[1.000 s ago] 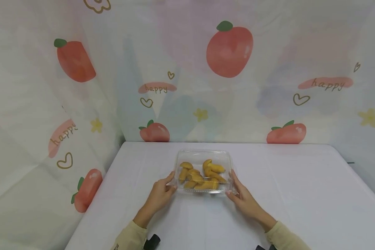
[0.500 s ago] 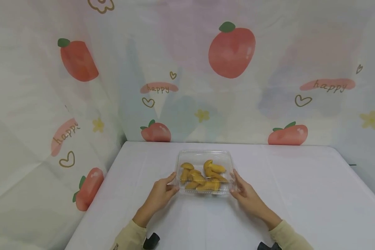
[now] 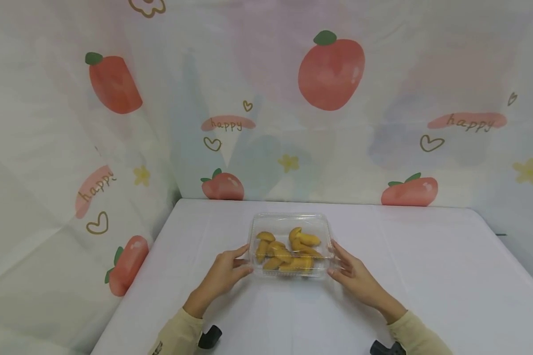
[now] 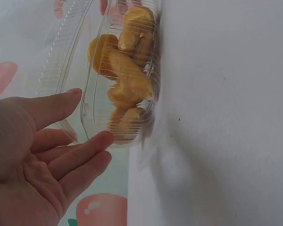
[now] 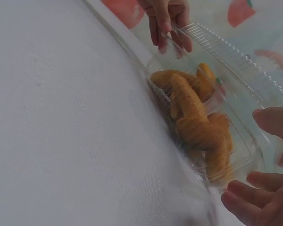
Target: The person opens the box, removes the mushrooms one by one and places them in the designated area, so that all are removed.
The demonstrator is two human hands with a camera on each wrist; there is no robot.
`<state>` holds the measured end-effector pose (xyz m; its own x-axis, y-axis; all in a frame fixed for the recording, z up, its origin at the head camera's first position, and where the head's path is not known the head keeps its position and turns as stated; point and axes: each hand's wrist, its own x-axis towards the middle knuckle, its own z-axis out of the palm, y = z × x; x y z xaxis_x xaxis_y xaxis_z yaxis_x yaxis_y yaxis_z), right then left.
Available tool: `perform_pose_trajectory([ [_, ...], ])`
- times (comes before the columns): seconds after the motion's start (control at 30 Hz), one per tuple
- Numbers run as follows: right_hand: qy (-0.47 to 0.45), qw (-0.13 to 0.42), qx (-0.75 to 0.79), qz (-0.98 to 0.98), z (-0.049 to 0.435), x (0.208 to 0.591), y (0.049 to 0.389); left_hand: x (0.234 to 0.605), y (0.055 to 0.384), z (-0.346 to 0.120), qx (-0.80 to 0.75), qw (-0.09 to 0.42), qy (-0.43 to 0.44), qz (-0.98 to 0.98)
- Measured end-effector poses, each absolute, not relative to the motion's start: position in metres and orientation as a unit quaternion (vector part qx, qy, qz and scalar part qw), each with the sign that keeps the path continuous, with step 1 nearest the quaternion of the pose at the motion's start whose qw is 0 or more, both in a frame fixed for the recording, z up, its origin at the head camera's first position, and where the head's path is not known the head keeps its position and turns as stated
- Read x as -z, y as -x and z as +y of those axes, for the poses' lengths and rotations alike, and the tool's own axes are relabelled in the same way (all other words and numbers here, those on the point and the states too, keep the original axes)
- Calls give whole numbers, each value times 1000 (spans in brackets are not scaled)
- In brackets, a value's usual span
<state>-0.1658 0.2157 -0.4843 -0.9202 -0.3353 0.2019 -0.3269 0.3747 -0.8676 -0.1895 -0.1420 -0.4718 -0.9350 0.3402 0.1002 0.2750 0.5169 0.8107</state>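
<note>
A clear plastic clamshell box (image 3: 272, 222) sits on the white table, its lid down over several yellow-brown mushrooms (image 3: 308, 239). My left hand (image 3: 224, 272) is at the box's left end. In the left wrist view its fingers (image 4: 80, 157) are nearly straight, with fingertips right at the box wall and the thumb by the rim. At the opposite end is my right hand (image 3: 357, 278). Its thumb and fingers (image 5: 247, 195) are spread around that end in the right wrist view, curled round nothing.
The white cloth-covered table (image 3: 426, 266) extends to both sides of the box. Behind it hangs a backdrop (image 3: 337, 148) printed with peaches, hearts and flowers. Black wrist camera mounts (image 3: 210, 337) show below the sleeves.
Both hands have loosened and drawn slightly outward from the box ends. The box and mushrooms have stayed in place on the table. The head view has shifted a little.
</note>
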Motion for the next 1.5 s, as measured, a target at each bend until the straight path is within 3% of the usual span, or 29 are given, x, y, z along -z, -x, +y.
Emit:
perform_pose_trajectory([
  [0.97,176,-42,428,885,226,460,153,449,175,-153,-399,10,-203,894],
  [1.5,192,-77,445,871,229,441,144,431,171,-162,-445,31,-237,863],
])
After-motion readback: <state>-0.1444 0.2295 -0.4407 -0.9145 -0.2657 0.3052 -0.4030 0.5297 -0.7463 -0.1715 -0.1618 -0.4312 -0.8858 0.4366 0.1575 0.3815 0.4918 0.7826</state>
